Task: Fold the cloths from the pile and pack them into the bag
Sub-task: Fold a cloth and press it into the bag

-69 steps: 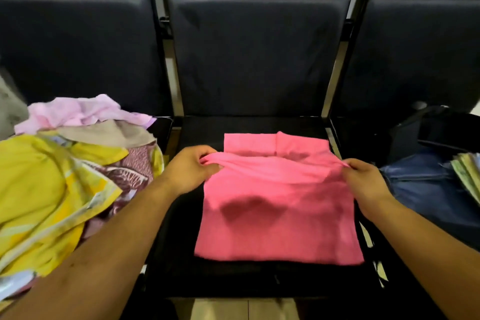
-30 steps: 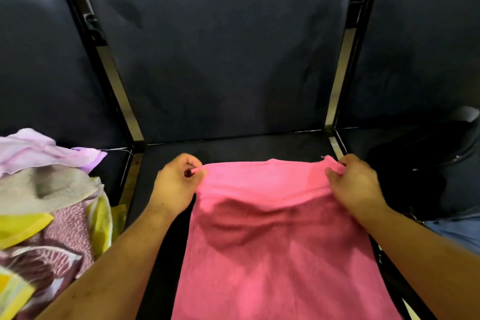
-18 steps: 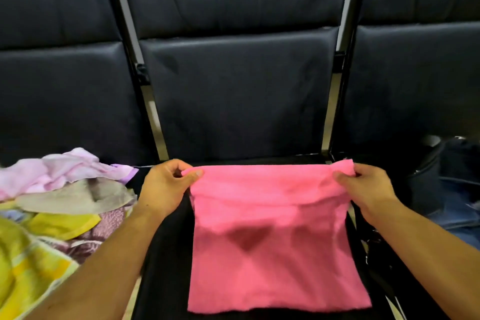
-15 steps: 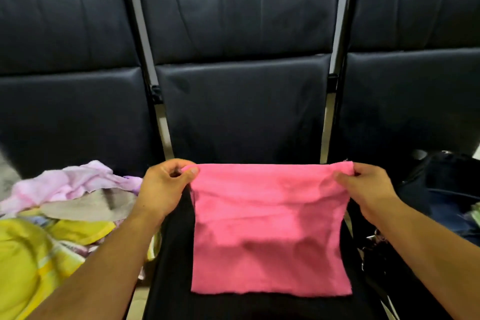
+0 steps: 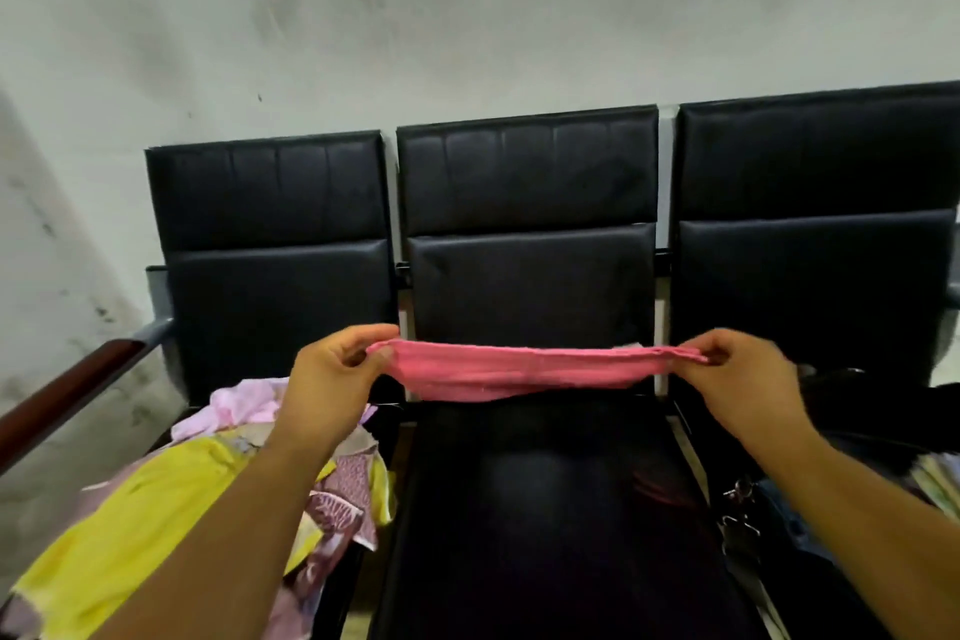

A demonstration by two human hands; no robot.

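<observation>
Left hand (image 5: 332, 374) and right hand (image 5: 743, 379) pinch the pink cloth (image 5: 524, 369) by its ends, up over the middle seat (image 5: 545, 509). Bag (image 5: 878, 411) on the right seat's got denim (image 5: 784, 509) in it.

Middle seat (image 5: 545, 509) free; pile (image 5: 156, 525) left

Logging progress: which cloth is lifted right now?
The bright pink cloth, stretched between the left hand and right hand; the yellow cloth and others lie piled at left.
</observation>
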